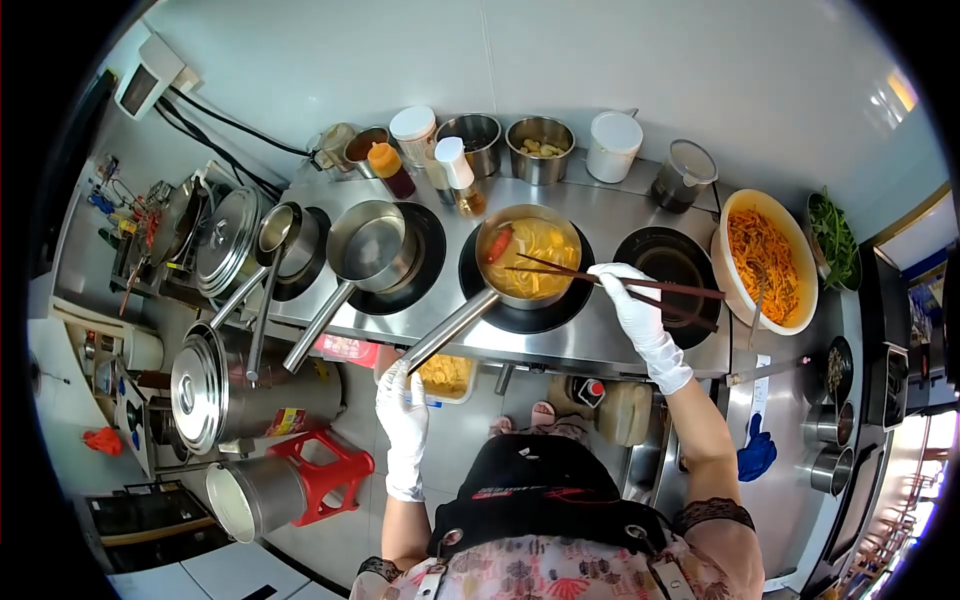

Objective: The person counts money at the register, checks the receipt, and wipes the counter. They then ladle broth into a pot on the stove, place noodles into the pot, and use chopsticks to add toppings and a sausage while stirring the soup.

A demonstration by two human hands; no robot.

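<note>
A steel saucepan [528, 290] stands on the middle burner, holding noodles [540, 240] in yellow broth and a red piece at the left of the pan. Its long handle points down and left, and my left hand [402, 410], in a white glove, is closed on the handle's end. My right hand [638, 315], also gloved in white, grips a pair of long dark chopsticks [665, 287]. Their tips reach into the saucepan over the noodles. The lower part of the noodles is hidden by the broth.
Another saucepan [370, 245] sits on the burner to the left, beside a ladle [264, 310]. A bowl of shredded orange food [765, 250] stands on the right. Along the back are a sauce bottle [390, 168], a spray bottle [458, 170] and a white jar [613, 145]. A lidded pot [250, 390] is lower left.
</note>
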